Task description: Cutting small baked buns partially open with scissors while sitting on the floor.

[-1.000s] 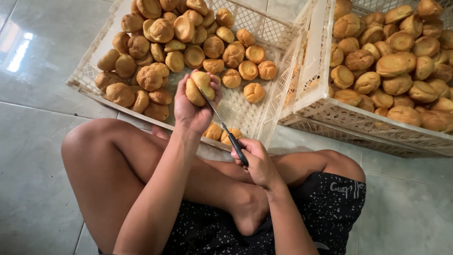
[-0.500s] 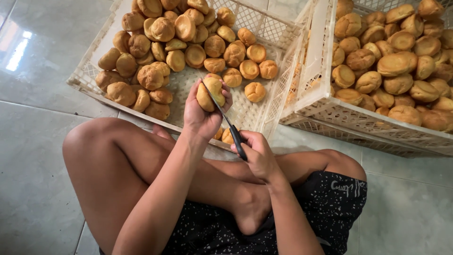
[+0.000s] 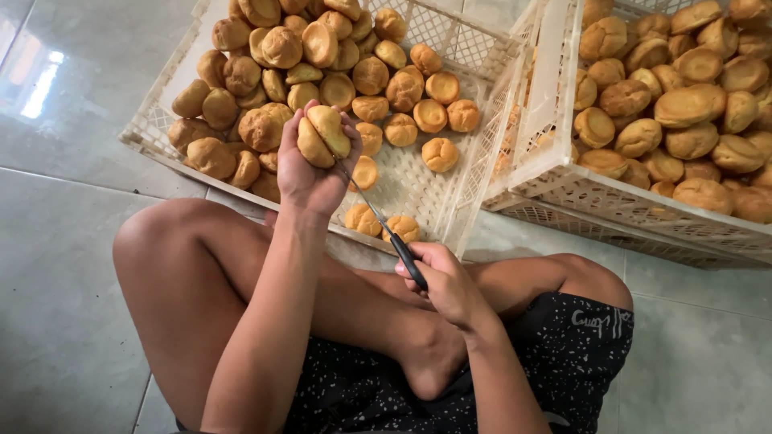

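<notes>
Head view has the left hand (image 3: 310, 173) raised over the near crate, fingers curled around a golden puff bun (image 3: 323, 135), while the right hand (image 3: 446, 281) is clenched on the black handle of a thin knife (image 3: 386, 229) whose tip reaches the bun's lower edge. That bun looks light, hollow and crumbly to me, so I'd cup it round the sides like that instead of squeezing. White lattice crate (image 3: 474, 153) in front is about half full of buns, and the second crate (image 3: 563, 104) on the right is piled up.
</notes>
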